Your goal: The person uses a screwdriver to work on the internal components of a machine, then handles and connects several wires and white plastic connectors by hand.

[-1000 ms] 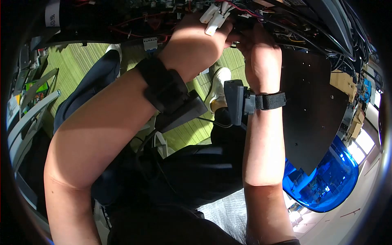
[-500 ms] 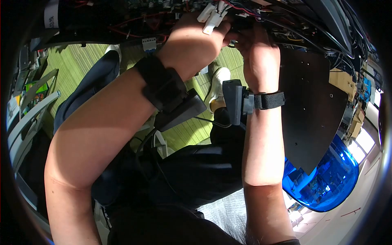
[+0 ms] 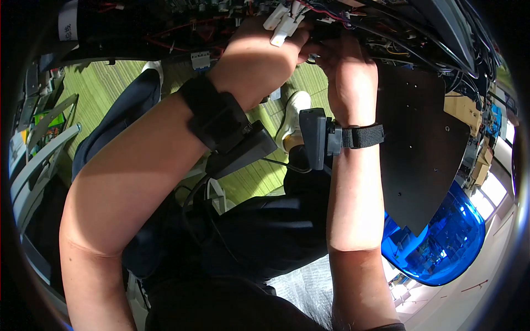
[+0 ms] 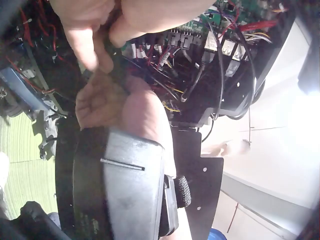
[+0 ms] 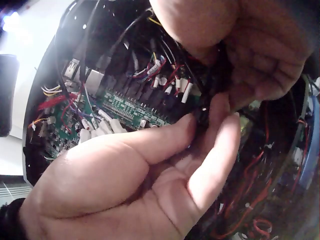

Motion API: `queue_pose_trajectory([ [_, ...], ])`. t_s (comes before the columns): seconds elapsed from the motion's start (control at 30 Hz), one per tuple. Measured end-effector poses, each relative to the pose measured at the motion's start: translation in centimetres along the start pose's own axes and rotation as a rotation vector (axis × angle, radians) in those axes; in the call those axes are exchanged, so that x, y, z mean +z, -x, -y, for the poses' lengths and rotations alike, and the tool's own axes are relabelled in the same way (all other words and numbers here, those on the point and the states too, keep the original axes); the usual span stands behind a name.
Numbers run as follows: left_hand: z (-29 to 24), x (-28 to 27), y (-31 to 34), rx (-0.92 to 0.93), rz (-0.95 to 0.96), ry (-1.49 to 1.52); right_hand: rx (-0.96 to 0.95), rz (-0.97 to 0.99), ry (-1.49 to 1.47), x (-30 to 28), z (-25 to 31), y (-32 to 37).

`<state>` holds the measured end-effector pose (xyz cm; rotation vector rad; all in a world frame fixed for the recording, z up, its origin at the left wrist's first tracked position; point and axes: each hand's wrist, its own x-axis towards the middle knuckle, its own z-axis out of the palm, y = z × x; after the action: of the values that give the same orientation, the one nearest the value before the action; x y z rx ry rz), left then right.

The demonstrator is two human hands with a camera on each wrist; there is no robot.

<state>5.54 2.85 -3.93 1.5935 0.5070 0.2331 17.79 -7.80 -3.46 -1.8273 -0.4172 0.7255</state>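
**Both hands on 1 black cable in the open chassis**

At 12 o'clock in the head view, the left hand (image 3: 259, 52) and right hand (image 3: 349, 74) reach up into the wired chassis (image 3: 397, 27). We see both pinching 1 black cable (image 5: 207, 107), thin and dark, its end hidden by fingers. The green circuit board (image 5: 130, 107) lies at 9 o'clock of it. We judge the cable gripped but not yet seated.
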Motion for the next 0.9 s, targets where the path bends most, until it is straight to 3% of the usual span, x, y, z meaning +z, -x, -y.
queue_pose_trajectory([
  [0.13,-0.78,-0.27,0.01,-0.097,-0.001,0.097,0.082,-0.001,-0.141,0.30,0.48,0.15],
  [0.3,-0.83,-0.05,0.12,-0.142,-0.076,0.464,0.092,0.039,-0.229,0.02,0.15,-0.01],
  [0.37,-1.00,-0.13,-0.05,-0.185,-0.075,0.494,-0.166,0.099,0.365,-0.20,0.13,0.09],
  [0.43,-0.98,-0.07,-0.17,-0.226,-0.071,0.523,-0.220,0.093,0.411,-0.22,0.27,0.09],
  [0.5,-0.86,0.15,-0.17,-0.161,-0.107,0.613,0.024,0.013,-0.041,0.29,0.30,-0.07],
  [0.63,-1.06,0.36,-0.36,-0.179,-0.139,0.581,0.032,0.038,-0.218,0.07,-0.06,-0.06],
  [0.8,-0.40,0.47,-0.73,-0.210,-0.160,0.610,0.058,0.022,-0.301,0.05,-0.07,-0.02],
  [0.9,-0.49,0.51,-0.84,-0.228,-0.159,0.615,-0.072,0.048,-0.089,-0.14,-0.35,-0.05],
])
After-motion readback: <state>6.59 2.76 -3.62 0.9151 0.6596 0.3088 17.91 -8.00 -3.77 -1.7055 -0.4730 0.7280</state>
